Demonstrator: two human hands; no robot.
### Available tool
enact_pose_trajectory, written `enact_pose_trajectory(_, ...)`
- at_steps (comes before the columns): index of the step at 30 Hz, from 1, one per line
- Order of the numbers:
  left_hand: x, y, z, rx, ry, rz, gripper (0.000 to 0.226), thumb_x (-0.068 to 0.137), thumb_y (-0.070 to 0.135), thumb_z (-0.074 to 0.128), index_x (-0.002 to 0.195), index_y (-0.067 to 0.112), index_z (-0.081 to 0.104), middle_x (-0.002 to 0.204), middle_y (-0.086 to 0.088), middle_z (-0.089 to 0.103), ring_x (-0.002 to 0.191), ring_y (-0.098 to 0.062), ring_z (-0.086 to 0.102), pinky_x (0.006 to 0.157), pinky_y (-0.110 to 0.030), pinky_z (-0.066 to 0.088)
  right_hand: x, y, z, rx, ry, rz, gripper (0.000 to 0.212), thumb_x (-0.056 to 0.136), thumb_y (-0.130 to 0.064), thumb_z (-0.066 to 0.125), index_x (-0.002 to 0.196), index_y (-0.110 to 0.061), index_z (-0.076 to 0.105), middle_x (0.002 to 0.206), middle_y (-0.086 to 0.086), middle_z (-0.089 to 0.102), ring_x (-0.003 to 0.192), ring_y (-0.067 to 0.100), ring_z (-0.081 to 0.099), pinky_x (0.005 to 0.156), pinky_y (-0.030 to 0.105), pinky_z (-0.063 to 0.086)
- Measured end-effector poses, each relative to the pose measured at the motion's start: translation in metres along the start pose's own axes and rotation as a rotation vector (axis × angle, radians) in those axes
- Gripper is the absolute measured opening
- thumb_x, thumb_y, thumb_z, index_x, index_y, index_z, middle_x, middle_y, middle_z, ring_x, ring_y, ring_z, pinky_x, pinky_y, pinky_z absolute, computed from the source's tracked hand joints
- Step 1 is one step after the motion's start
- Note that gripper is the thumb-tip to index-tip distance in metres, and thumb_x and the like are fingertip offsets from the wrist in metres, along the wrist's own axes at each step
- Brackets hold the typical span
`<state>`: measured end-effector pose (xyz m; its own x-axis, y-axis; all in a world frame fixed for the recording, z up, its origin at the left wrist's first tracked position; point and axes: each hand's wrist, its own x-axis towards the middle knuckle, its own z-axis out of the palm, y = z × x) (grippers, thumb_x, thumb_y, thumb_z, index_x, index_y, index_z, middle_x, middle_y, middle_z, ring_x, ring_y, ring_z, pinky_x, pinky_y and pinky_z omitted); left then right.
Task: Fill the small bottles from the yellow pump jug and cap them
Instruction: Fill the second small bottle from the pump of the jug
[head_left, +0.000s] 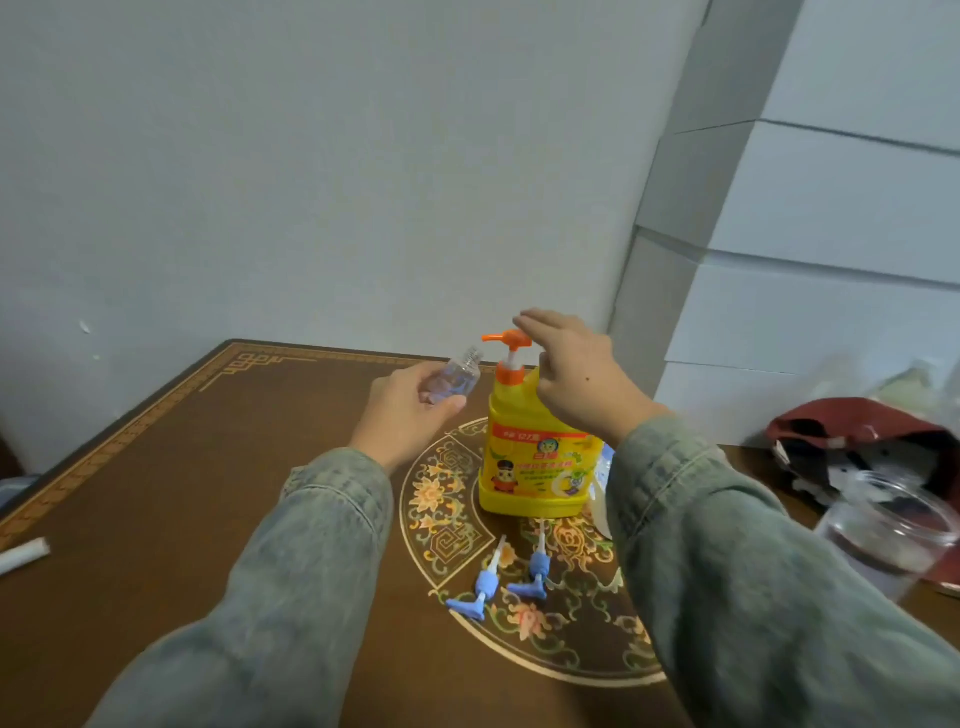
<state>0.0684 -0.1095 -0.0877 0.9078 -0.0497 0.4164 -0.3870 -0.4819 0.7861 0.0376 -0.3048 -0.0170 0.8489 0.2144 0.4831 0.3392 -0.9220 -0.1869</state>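
Observation:
The yellow pump jug (537, 462) stands upright on the brown table (171, 478), its orange pump head (506, 338) pointing left. My left hand (410, 405) holds a small clear bottle (454, 379) without a cap, tilted with its neck just left of the spout. My right hand (576, 379) hovers over the pump head with fingers straight, fingertips at its top. Two blue pump caps (480, 592) (535, 574) lie on the table in front of the jug.
White boxes (810, 234) are stacked at the right against the wall. A red cap (857, 436) and a clear jar (883, 530) sit at the right edge. A white roll (23, 553) lies at the left table edge. Something clear sits behind my right sleeve.

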Motion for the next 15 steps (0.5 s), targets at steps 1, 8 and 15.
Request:
enact_pose_trajectory(1,0.007,0.002,0.003,0.037,-0.002,0.011,0.042,0.08,0.026,0.074,0.121,0.02,0.065,0.1,0.006,0.07,0.084,-0.004,0.065,0.084,-0.017,0.046,0.003,0.0,0.003,-0.021,-0.013,-0.014,0.051,0.085,-0.004,0.046,0.135,-0.014,0.051,0.145,0.003,0.047,0.134,0.027,0.039,0.103,0.05,0.036)
enact_pose_trajectory(8,0.025,0.007,0.003,0.104,-0.014,0.064,0.046,0.082,0.023,0.074,0.125,0.016,0.061,0.113,-0.002,0.068,0.095,-0.01,0.062,0.085,-0.017,0.043,0.012,0.003,0.018,0.002,-0.007,-0.059,0.043,0.08,-0.014,0.039,0.115,-0.009,0.063,0.124,0.007,0.062,0.114,0.033,0.053,0.09,0.052,0.047)
enact_pose_trajectory(15,0.039,0.02,-0.001,0.258,-0.032,0.166,0.045,0.084,0.037,0.069,0.123,0.017,0.06,0.113,-0.006,0.067,0.108,-0.021,0.06,0.094,-0.033,0.047,0.016,0.008,0.024,0.015,0.074,-0.075,0.036,0.086,-0.005,0.052,0.119,-0.007,0.066,0.124,0.011,0.064,0.117,0.032,0.052,0.098,0.047,0.043)
